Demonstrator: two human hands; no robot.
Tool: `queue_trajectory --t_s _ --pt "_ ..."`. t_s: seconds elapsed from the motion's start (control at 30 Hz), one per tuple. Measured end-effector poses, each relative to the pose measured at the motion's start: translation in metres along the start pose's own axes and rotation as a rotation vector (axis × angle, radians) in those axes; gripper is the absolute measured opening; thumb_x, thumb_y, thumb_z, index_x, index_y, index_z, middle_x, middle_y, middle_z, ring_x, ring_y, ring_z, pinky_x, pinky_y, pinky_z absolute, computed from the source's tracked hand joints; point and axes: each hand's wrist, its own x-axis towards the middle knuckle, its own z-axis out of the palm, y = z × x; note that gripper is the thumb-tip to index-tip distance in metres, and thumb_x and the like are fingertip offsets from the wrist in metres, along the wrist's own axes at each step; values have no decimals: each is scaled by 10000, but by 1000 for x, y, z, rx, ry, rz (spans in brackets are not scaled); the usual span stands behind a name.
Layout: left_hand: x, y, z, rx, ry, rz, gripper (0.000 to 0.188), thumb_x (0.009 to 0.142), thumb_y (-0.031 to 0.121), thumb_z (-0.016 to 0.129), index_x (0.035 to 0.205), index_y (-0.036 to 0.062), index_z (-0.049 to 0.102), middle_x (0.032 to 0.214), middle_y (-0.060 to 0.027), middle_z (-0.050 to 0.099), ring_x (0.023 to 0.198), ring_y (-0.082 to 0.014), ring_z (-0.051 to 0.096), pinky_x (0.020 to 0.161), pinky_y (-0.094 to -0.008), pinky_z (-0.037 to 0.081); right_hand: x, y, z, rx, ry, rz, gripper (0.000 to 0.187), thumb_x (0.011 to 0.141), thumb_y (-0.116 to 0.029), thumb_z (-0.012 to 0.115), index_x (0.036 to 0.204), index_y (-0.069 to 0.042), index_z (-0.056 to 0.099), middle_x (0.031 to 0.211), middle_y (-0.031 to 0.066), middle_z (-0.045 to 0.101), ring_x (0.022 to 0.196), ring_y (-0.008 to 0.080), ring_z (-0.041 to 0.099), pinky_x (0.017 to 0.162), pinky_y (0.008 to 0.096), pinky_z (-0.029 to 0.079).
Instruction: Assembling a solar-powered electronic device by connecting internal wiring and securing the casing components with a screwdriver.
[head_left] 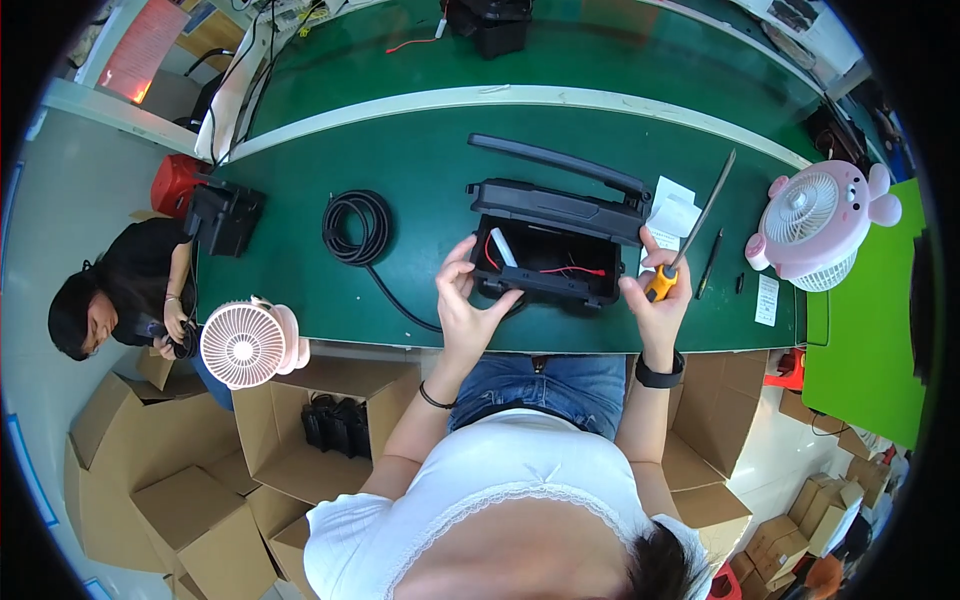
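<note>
My green counter (420, 170) carries a coiled black cable (332, 232), a pen-like stick (710, 264), a white slip (766, 300) and a pink fan (822, 222).

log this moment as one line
left hand: holding open black case; right hand: yellow-handled screwdriver, at case's right side; inside case: red wire, white piece; black cable: coiled, left of case

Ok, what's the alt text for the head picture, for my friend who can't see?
A person's left hand and right hand hold an open black plastic box at a green table, the right also gripping a long yellow-handled screwdriver. Inside are a slim white piece and thin red wires. A coiled black cable lies left, a pink animal-shaped fan right.
</note>
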Motion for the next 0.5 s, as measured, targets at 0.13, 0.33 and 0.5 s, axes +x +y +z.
queue_trajectory --t_s 0.13,0.33,0.5 --pt "7 11 1 -123 59 -100 788 658 -29 893 1177 105 315 1566 -204 284 1228 -289 560 969 -367 544 -20 28 -6 87 -12 -13 396 710 44 834 934 -88 536 1372 242 581 515 -24 439 535 152 380" --pt "10 11 1 -43 64 -132 620 707 -13 870 1101 70 399 1547 -198 308 1253 -267 545 1015 -382 532 -42 74 3 189 27 -55 522 617 -58 957 934 -71 543 1395 202 573 564 -9 482 520 153 383" --pt "10 16 2 -87 71 -99 512 730 -16 853 1070 35 474 1541 -194 314 1265 -263 538 1033 -376 516 -31 71 14 -22 90 -33 435 672 10 903 918 -68 553 1396 194 576 604 -26 457 526 145 375"
